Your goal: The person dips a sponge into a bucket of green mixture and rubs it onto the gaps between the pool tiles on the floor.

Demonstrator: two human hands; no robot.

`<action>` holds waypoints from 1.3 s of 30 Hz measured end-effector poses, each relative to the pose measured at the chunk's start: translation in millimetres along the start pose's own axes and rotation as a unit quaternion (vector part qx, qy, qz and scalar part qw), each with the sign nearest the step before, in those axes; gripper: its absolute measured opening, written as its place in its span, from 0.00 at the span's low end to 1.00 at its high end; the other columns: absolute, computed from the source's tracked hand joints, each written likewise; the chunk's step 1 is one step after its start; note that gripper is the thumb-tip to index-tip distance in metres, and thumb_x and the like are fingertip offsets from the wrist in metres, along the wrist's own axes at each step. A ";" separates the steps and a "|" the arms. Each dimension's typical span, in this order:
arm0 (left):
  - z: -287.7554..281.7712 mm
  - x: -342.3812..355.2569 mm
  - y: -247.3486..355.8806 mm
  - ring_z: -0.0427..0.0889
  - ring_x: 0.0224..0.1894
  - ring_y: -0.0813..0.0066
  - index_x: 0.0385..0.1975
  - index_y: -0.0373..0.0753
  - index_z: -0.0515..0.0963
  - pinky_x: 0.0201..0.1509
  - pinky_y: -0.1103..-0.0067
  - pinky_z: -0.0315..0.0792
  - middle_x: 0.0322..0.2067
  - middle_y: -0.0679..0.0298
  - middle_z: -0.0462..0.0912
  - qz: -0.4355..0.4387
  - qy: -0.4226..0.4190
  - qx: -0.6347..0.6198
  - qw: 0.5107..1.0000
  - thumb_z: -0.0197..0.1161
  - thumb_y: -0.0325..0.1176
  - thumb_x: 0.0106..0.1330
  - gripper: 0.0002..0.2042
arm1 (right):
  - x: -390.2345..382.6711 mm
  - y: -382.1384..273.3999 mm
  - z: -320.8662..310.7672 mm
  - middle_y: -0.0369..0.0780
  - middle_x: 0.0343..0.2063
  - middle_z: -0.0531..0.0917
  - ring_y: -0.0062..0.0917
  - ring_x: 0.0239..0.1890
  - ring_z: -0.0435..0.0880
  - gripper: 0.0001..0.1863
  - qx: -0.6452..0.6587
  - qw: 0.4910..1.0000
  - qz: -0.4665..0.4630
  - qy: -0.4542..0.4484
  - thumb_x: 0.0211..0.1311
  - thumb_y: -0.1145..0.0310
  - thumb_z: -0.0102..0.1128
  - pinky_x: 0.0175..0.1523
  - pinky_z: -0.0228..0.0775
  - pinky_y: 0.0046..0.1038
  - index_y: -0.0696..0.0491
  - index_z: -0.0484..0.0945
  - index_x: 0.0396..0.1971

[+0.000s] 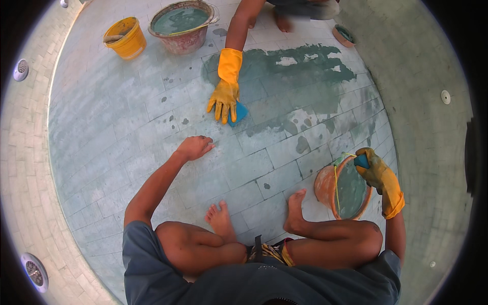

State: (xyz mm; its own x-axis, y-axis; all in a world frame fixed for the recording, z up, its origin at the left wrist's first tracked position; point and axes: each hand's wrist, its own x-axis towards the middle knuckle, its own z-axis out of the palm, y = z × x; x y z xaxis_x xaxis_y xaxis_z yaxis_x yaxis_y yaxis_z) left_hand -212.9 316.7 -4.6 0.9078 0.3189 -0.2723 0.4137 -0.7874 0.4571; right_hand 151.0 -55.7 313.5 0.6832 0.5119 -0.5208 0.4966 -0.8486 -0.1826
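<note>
Of two sponges [361, 161], the right hand [378, 174] grips one, lower right; three buckets [324, 186]; left hand [193, 148], centre, grip unclear.

My bare left hand [194, 148] was out ahead of me, back side up, its fingers slightly bent and close together, with my left forearm [158, 187] slanting inward from a bent elbow. My gloved right hand [375, 170] was off to my right, angled inward, fingers curled in a grip, my right forearm [395, 236] behind it. My knees [367, 239] were spread wide, my feet [220, 221] bare.
</note>
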 end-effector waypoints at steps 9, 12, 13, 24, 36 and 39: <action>6.3 -2.9 -9.4 0.85 0.42 0.51 0.49 0.43 0.80 0.46 0.60 0.78 0.41 0.54 0.86 0.010 0.038 -0.014 0.999 0.52 0.48 0.77 0.17 | 23.1 -62.5 16.0 0.39 0.38 0.82 0.22 0.29 0.82 0.23 -0.011 0.988 -0.097 -0.115 0.65 0.64 0.65 0.34 0.75 0.27 0.47 0.72 0.60; 9.9 -3.6 -14.3 0.85 0.42 0.51 0.48 0.43 0.80 0.46 0.60 0.78 0.41 0.54 0.86 0.016 0.067 -0.020 0.997 0.53 0.47 0.76 0.16 | 42.9 -65.3 33.5 0.40 0.40 0.83 0.26 0.33 0.85 0.25 -0.020 0.978 -0.161 -0.131 0.64 0.62 0.66 0.40 0.78 0.29 0.46 0.72 0.60; 11.1 -4.1 -16.1 0.85 0.42 0.50 0.48 0.43 0.80 0.46 0.60 0.78 0.41 0.54 0.86 0.018 0.076 -0.021 0.997 0.53 0.46 0.76 0.16 | 46.5 -71.6 37.4 0.40 0.41 0.84 0.27 0.35 0.86 0.25 -0.026 0.976 -0.163 -0.143 0.64 0.61 0.66 0.42 0.78 0.29 0.46 0.72 0.61; 17.4 -3.7 -20.6 0.85 0.42 0.51 0.48 0.42 0.80 0.47 0.62 0.78 0.41 0.54 0.86 0.011 0.107 -0.038 0.993 0.54 0.45 0.76 0.15 | 49.9 -101.4 69.8 0.41 0.41 0.84 0.23 0.32 0.84 0.22 -0.015 0.971 -0.134 -0.196 0.64 0.65 0.65 0.38 0.76 0.26 0.48 0.74 0.57; 22.1 -2.3 -17.1 0.84 0.43 0.53 0.51 0.42 0.80 0.49 0.63 0.77 0.42 0.55 0.86 0.008 0.130 -0.031 0.991 0.54 0.44 0.76 0.15 | 15.2 31.8 31.4 0.38 0.34 0.82 0.15 0.24 0.76 0.15 0.296 0.955 -0.005 -0.020 0.62 0.77 0.55 0.29 0.69 0.20 0.52 0.78 0.48; 25.8 3.1 -14.1 0.84 0.43 0.53 0.51 0.42 0.80 0.50 0.63 0.77 0.42 0.55 0.86 0.006 0.124 -0.041 0.991 0.55 0.43 0.76 0.15 | 9.2 86.6 49.6 0.38 0.35 0.83 0.16 0.25 0.76 0.15 0.307 0.950 0.045 0.039 0.60 0.80 0.52 0.29 0.69 0.21 0.52 0.79 0.45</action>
State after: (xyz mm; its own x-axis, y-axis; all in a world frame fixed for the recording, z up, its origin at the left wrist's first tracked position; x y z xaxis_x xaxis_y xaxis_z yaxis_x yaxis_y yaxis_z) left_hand -217.7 315.2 -33.7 0.8973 0.4380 -0.0553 0.3982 -0.7489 0.5296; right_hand 173.7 -131.1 251.5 0.7572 0.4222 -0.4984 0.0450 -0.7949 -0.6050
